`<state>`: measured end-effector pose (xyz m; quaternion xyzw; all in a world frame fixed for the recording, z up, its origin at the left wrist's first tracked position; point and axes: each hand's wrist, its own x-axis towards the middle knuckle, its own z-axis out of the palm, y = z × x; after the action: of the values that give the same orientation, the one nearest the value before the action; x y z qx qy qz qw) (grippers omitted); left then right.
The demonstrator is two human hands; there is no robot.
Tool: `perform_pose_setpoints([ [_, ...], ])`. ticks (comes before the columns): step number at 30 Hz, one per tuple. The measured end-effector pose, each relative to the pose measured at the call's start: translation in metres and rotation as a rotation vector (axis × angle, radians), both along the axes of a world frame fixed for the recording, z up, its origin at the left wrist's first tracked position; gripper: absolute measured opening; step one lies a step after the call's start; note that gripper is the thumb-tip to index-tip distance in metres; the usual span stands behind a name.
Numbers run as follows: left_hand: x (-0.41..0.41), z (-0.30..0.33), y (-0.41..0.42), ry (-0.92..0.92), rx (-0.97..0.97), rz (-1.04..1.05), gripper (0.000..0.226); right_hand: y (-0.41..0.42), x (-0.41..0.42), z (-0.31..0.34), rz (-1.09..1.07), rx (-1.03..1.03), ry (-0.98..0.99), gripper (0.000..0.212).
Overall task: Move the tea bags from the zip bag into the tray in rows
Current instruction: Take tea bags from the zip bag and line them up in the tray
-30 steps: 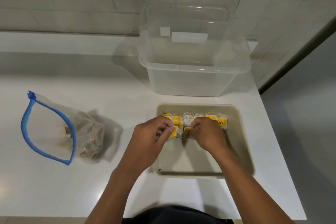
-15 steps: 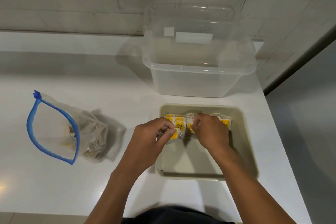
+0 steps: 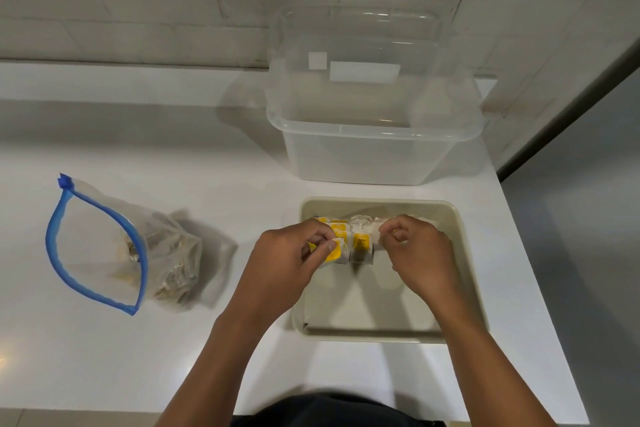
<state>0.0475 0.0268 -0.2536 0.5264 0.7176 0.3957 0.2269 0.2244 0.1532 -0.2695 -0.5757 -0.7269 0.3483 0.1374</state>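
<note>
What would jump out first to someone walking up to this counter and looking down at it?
Two bare hands, the left hand and right hand, meet over a shallow beige plastic tray, pinching yellow-tagged white tea bags lined along its far side. To the left on the white countertop lies an open clear zip bag with a blue seal, more tea bags still inside. Behind the tray stands a large clear plastic storage box.

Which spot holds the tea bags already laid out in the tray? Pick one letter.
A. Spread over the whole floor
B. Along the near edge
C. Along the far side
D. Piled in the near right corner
C: the tea bags sit in a line by the far wall of the tray, with both hands at that row; the near floor is bare.
</note>
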Motion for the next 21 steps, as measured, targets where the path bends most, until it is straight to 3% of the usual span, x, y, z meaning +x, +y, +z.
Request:
perform_pose_setpoints([
  [4,0.006,0.004,0.015,-0.003,-0.025,-0.083,0.004,-0.014,0.013,0.022,0.204,-0.359,0.338,0.033],
  [6,0.012,0.007,0.023,-0.007,-0.054,-0.131,0.004,-0.02,0.016,0.028,0.275,-0.386,0.404,0.033],
  [9,0.023,0.008,0.031,0.005,-0.095,-0.208,0.002,-0.022,0.018,0.025,0.267,-0.237,0.286,0.011],
  [14,0.033,0.006,0.038,0.341,-0.112,-0.094,0.009,-0.011,0.026,0.004,0.129,-0.08,0.011,0.012],
  [17,0.049,0.002,0.04,0.691,-0.291,-0.175,0.018,-0.004,0.025,-0.005,0.078,-0.128,-0.066,0.01],
  [21,0.076,-0.008,0.035,0.815,-0.558,-0.332,0.031,0.005,0.019,-0.014,0.066,-0.176,-0.108,0.019],
])
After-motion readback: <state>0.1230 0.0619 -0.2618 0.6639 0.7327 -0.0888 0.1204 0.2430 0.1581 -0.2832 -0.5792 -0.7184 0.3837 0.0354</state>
